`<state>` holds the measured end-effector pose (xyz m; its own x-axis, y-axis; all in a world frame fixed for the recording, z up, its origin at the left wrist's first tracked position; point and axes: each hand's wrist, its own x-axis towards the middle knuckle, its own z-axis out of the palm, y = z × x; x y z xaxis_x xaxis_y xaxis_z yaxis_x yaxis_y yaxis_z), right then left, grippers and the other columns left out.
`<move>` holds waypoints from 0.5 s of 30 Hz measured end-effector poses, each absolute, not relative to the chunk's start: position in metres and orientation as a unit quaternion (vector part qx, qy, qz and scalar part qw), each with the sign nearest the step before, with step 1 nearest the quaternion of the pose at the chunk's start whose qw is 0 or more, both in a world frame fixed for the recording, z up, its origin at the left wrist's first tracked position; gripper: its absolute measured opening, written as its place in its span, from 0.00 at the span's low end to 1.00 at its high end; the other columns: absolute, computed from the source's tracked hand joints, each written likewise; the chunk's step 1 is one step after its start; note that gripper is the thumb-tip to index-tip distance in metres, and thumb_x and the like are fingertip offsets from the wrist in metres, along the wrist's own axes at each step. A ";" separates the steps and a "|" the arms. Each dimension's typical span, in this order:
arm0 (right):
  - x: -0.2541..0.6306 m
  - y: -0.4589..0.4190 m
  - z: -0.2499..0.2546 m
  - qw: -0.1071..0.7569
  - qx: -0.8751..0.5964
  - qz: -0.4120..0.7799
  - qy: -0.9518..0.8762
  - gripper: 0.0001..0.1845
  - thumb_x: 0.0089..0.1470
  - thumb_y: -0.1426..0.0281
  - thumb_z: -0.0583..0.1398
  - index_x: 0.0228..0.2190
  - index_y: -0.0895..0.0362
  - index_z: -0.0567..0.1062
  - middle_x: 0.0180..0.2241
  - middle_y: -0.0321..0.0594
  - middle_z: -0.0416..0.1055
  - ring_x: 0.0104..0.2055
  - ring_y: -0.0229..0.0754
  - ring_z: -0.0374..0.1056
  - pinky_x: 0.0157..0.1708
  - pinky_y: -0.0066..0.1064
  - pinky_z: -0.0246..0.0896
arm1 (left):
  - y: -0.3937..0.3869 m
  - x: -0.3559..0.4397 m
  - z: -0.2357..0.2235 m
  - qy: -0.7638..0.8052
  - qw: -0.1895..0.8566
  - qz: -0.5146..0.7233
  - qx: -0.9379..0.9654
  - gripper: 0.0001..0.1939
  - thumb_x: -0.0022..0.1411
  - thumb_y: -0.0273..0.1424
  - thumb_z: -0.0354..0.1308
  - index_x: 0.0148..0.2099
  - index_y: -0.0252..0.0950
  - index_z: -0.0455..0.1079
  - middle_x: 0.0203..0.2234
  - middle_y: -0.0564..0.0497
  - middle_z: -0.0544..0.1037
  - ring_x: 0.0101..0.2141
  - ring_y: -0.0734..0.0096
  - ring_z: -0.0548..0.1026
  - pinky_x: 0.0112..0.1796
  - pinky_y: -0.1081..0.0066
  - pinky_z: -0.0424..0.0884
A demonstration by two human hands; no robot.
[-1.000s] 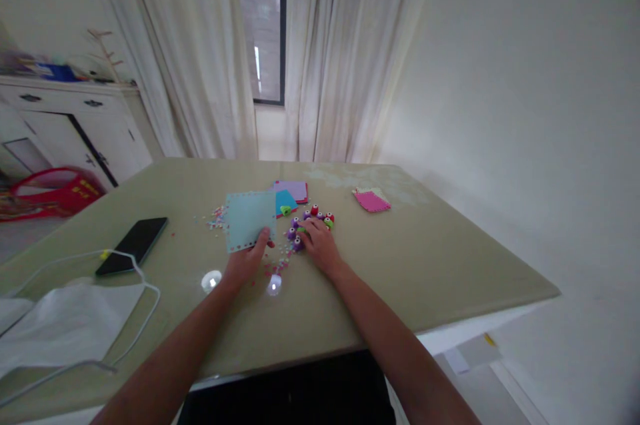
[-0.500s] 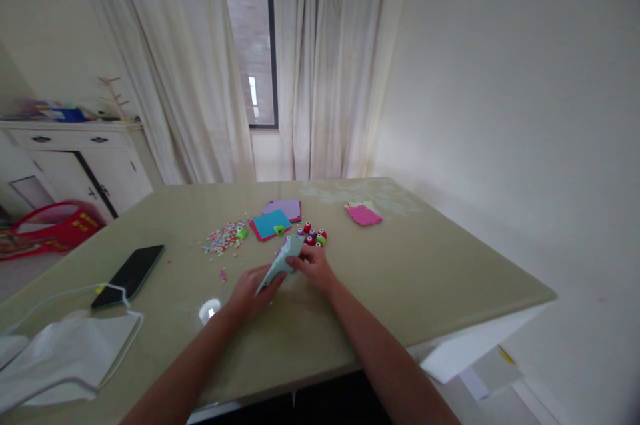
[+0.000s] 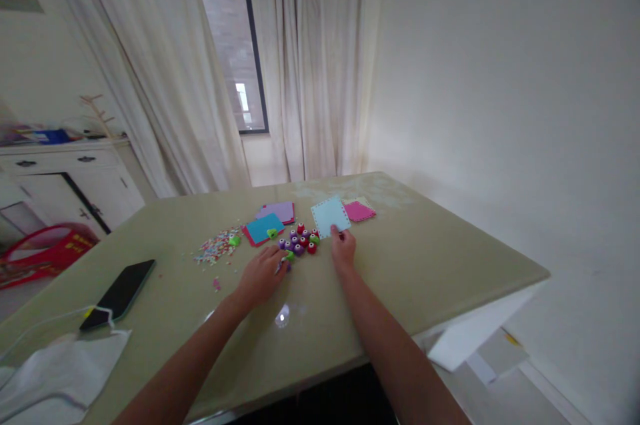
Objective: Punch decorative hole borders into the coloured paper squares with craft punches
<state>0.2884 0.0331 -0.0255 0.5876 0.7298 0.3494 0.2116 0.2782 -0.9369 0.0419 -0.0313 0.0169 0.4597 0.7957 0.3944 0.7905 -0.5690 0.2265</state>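
The right hand was clamped on the near corner of a pale blue card with holes along its edges, the thumb pressing on its face. The left hand had its fingers bent at the near side of a cluster of small round toys; I could not tell whether they gripped a piece

By my judgement, 2 actions were in hand: holding the card away from the toys, and fingering the toys. Moving the card further called for a flat, gentle hold, since it looked thin and easy to bend

The card's right edge overlapped in my view a pink card, but I could not tell whether they touched. Behind the left hand lay a blue card, and beside it many tiny pieces, easy to scatter with a sleeve or wrist

The table ran wide toward its right edge, giving the right arm good room; on the left, a phone and a white mask narrowed the space
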 end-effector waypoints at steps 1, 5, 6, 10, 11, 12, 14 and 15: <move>0.287 0.034 -0.026 0.680 -0.572 0.187 -0.419 0.25 0.52 0.45 0.58 0.20 0.52 0.69 0.20 0.35 0.67 0.25 0.42 0.59 0.29 0.33 0.54 | -0.027 0.048 0.020 0.468 0.001 0.219 0.856 0.11 0.72 0.30 0.54 0.47 0.38 0.78 0.47 0.40 0.83 0.51 0.52 0.80 0.56 0.55 0.73; 0.285 0.043 -0.028 0.664 -0.580 0.178 -0.437 0.24 0.55 0.46 0.57 0.20 0.52 0.69 0.20 0.36 0.69 0.26 0.43 0.60 0.30 0.33 0.55 | -0.019 0.069 0.027 0.486 -0.013 0.167 0.858 0.07 0.69 0.28 0.58 0.47 0.36 0.77 0.48 0.37 0.81 0.51 0.48 0.80 0.54 0.54 0.73; 0.285 0.046 -0.028 0.662 -0.584 0.175 -0.437 0.24 0.55 0.47 0.56 0.20 0.51 0.68 0.20 0.37 0.69 0.26 0.43 0.60 0.30 0.33 0.54 | -0.019 0.073 0.027 0.488 -0.014 0.157 0.858 0.07 0.69 0.28 0.59 0.47 0.36 0.76 0.48 0.37 0.81 0.52 0.48 0.80 0.54 0.54 0.73; 0.289 0.062 -0.026 0.654 -0.601 0.165 -0.430 0.22 0.58 0.51 0.55 0.19 0.50 0.65 0.19 0.37 0.68 0.26 0.44 0.58 0.30 0.34 0.52 | -0.021 0.081 0.025 0.504 -0.014 0.131 0.854 0.10 0.69 0.27 0.56 0.51 0.38 0.73 0.54 0.37 0.78 0.50 0.49 0.80 0.47 0.58 0.75; 0.290 0.066 -0.026 0.652 -0.604 0.165 -0.429 0.21 0.58 0.52 0.55 0.19 0.50 0.65 0.19 0.37 0.67 0.26 0.44 0.58 0.30 0.35 0.51 | -0.021 0.082 0.024 0.509 -0.012 0.128 0.851 0.11 0.69 0.26 0.55 0.52 0.38 0.72 0.55 0.37 0.77 0.49 0.50 0.81 0.46 0.59 0.76; 0.291 0.069 -0.026 0.649 -0.606 0.165 -0.429 0.21 0.58 0.53 0.56 0.19 0.50 0.64 0.19 0.37 0.67 0.26 0.44 0.58 0.30 0.35 0.51 | -0.021 0.082 0.024 0.512 -0.011 0.126 0.849 0.11 0.70 0.25 0.55 0.52 0.38 0.71 0.55 0.37 0.77 0.49 0.51 0.81 0.45 0.60 0.76; 0.293 0.075 -0.025 0.645 -0.609 0.166 -0.431 0.20 0.57 0.54 0.57 0.18 0.50 0.64 0.19 0.37 0.67 0.26 0.44 0.58 0.30 0.35 0.50 | -0.019 0.083 0.024 0.513 -0.008 0.125 0.849 0.12 0.69 0.24 0.54 0.52 0.39 0.71 0.55 0.38 0.77 0.50 0.53 0.80 0.46 0.62 0.75; 0.294 0.077 -0.025 0.644 -0.609 0.167 -0.432 0.20 0.57 0.54 0.57 0.18 0.49 0.64 0.18 0.36 0.66 0.26 0.44 0.58 0.29 0.35 0.50 | -0.018 0.083 0.025 0.511 -0.007 0.126 0.850 0.11 0.69 0.24 0.54 0.51 0.39 0.71 0.55 0.39 0.78 0.51 0.54 0.80 0.47 0.62 0.75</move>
<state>0.2935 0.0769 -0.0253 0.5713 0.7412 0.3524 0.3113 0.2016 -0.9287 0.0828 -0.0179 0.0247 0.4462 0.8670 0.2219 0.8707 -0.4779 0.1160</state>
